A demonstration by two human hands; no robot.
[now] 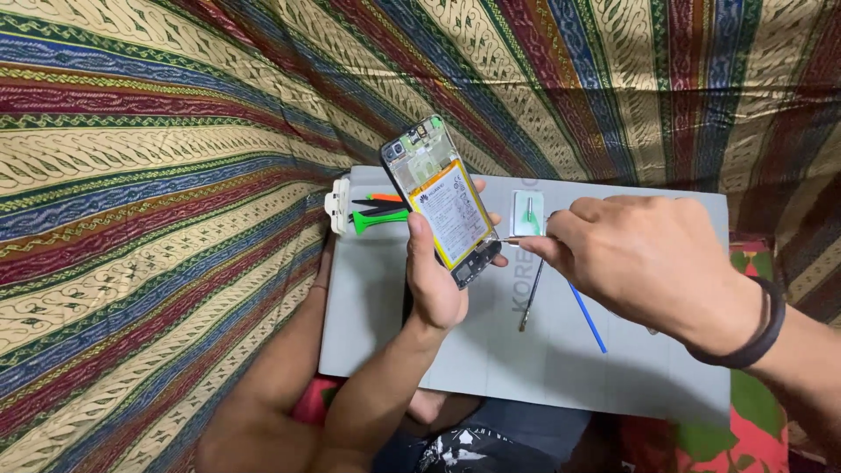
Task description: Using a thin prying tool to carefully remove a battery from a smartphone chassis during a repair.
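My left hand (435, 276) holds an opened smartphone (438, 201) upright over a grey work mat, its back cover off so the white and yellow battery and the circuit board show. My right hand (644, 254), with a dark band on the wrist, pinches a thin metal tool (508, 238) whose tip touches the phone's lower right edge. My thumb presses on the phone's left side, and my fingertips show past its right edge.
The grey work mat (491, 350) lies on my lap. On it lie a green and orange plastic pry tool set (378, 215), a white piece (337, 206), a small clear packet (529, 213), a dark screwdriver (530, 298) and a blue stick (587, 317). Striped patterned cloth (158, 175) surrounds everything.
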